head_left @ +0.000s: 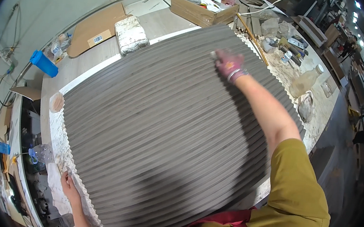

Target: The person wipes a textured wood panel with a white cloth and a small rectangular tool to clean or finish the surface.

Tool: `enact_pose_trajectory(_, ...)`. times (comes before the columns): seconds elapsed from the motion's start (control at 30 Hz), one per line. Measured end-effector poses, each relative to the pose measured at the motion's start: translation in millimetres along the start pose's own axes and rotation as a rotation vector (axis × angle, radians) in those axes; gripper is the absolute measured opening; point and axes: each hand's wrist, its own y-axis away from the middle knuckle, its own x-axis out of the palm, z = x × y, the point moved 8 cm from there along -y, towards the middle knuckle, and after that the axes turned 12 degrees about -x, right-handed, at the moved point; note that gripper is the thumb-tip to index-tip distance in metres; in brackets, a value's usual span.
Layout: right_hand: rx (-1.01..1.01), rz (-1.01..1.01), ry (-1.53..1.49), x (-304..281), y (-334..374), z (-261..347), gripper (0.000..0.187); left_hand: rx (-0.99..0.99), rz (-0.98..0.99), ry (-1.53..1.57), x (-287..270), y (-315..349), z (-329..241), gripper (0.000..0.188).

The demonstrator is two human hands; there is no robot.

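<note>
A large grey panel of ridged, slatted strips with zigzag side edges covers most of the worktable. My right hand, in a pink-purple glove, reaches out over the panel's far right part. Motion smears its fingers, and a small whitish spot shows at their tips; I cannot tell whether that is something held. At the panel's near left edge is my bare left hand, its fingers curled at a small greyish thing I cannot make out. A white sheet or cloth lies beside it.
Along the far side are a flat cardboard piece, a white-wrapped block and a cardboard box of rags. A blue bottle stands at left. At right lie a thin stick, a clear bottle and small tools.
</note>
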Motion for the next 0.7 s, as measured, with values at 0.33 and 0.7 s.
enact_pose_trajectory(0.33,-0.387,-0.149,-0.226,17,-45,168,0.023,0.089,0.0,-0.213,2,70,-102,0.048)
enact_pose_trajectory(0.7,-0.34,-0.155,-0.098,15,-48,87,0.027,-0.198,-0.698,-0.512,-123,227,155,0.049)
